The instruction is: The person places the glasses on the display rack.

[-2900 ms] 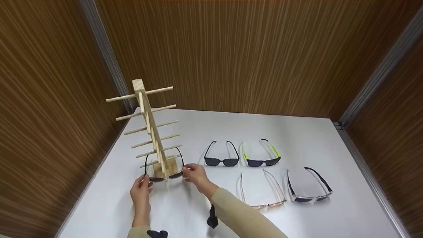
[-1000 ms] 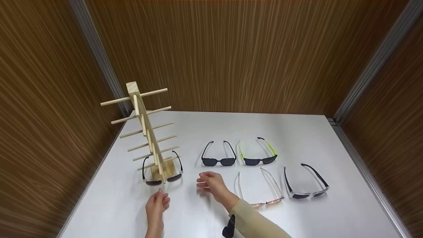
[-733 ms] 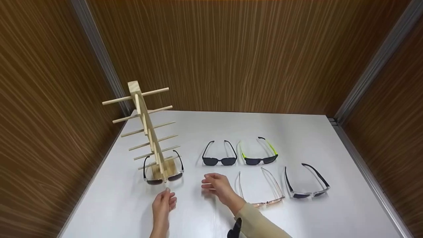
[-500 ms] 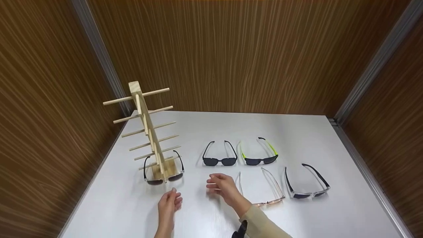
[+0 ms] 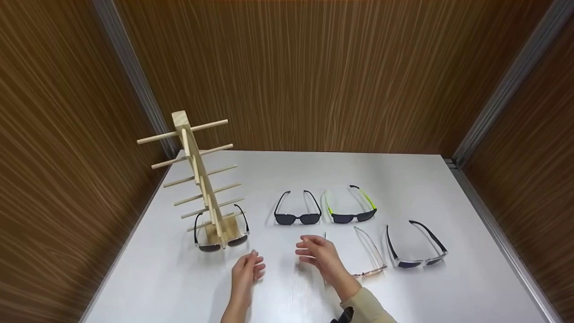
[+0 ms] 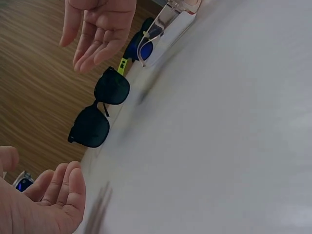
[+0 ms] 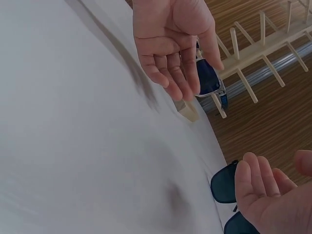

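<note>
My left hand (image 5: 245,274) hovers over the table in front of the stand, fingers loosely bent and holding nothing. To its right my right hand (image 5: 323,258) is also without a load, its fingers relaxed, overlapping the left side of the pink-framed glasses (image 5: 372,272). Sunglasses with black temples (image 5: 237,241) hang low on the wooden eyewear stand (image 5: 207,188), their temples either side of the post. In the left wrist view, black sunglasses (image 6: 92,126) appear beyond both hands. The right wrist view shows the stand's pegs (image 7: 253,51) behind my left hand.
Behind my hands lie black sunglasses (image 5: 297,219) and sunglasses with yellow-green temples (image 5: 354,218). Clear-framed sunglasses with black temples (image 5: 421,263) lie at the right. Wood-grain panels (image 5: 314,76) enclose the white table (image 5: 403,179) at the back and sides.
Both hands earlier held the sunglasses at the stand's lower pegs; they have let go and moved right across the table. The sunglasses stay on the stand.
</note>
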`<state>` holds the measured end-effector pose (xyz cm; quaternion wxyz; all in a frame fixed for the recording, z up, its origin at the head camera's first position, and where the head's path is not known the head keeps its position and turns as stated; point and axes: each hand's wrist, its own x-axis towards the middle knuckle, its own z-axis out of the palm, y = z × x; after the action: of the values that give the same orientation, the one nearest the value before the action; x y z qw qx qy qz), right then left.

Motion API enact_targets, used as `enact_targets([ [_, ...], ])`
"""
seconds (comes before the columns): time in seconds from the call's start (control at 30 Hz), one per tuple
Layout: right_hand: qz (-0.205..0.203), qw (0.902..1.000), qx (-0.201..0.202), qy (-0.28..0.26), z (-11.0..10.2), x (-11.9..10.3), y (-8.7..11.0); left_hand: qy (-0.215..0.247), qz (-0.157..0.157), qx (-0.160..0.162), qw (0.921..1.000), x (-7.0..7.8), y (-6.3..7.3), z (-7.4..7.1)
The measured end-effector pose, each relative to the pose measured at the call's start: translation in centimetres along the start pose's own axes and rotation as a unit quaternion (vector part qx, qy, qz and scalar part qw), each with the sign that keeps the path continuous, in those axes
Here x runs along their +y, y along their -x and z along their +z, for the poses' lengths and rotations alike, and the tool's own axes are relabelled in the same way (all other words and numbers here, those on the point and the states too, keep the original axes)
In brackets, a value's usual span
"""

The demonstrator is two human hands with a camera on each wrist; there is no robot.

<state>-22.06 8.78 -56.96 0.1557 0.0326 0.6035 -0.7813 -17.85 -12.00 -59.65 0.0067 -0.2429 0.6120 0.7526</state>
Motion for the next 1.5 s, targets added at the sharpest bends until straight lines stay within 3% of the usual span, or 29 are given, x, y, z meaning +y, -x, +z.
enact_targets([
  [0.3,-0.033,0.9991,0.027,-0.004,-2.5,-1.2,1.1,-0.023,0.000,-0.030,0.9993,0.1,0.2,2.3],
  [0.7,-0.064,0.9929,0.093,-0.037,-5.3,-2.6,1.7,-0.048,0.038,-0.087,0.9943,0.0,0.6,5.0],
  [1.17,-0.069,0.9824,0.170,-0.032,-10.0,-3.5,3.5,-0.076,0.000,-0.117,0.9902,-0.9,1.3,7.9],
  [1.5,-0.092,0.9686,0.231,0.003,-13.2,-3.3,5.5,-0.119,-0.001,-0.138,0.9832,-1.7,2.0,9.2],
])
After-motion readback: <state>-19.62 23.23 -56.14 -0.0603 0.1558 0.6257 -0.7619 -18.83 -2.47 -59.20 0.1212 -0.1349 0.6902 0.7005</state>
